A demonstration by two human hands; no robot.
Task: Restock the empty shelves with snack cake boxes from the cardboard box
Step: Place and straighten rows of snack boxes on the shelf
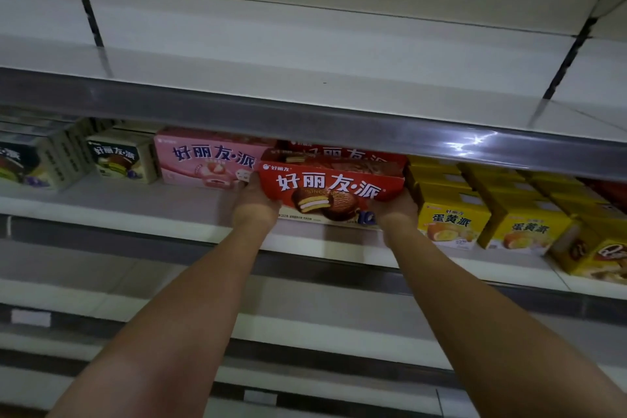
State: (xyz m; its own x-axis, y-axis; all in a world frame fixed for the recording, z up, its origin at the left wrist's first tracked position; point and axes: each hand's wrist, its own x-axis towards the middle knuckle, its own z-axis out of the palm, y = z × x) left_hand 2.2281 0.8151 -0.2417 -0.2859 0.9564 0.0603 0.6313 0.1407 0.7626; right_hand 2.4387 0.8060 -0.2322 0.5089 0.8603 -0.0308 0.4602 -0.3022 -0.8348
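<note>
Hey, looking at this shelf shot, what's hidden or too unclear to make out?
Head view:
- Second red box behind the held red snack cake box: top hidden by the upper shelf's rail.
- Both hands' fingers: left hand, right hand wrap behind the box.
- Small print under the cake picture: blurred.
- Cardboard box: out of frame.

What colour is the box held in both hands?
Red box, shown best in the head view.

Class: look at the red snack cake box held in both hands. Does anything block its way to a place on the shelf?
Partly. Another red box already sits directly behind the held red box, so the held one can only stand in front of it, between pink box and yellow boxes.
</note>
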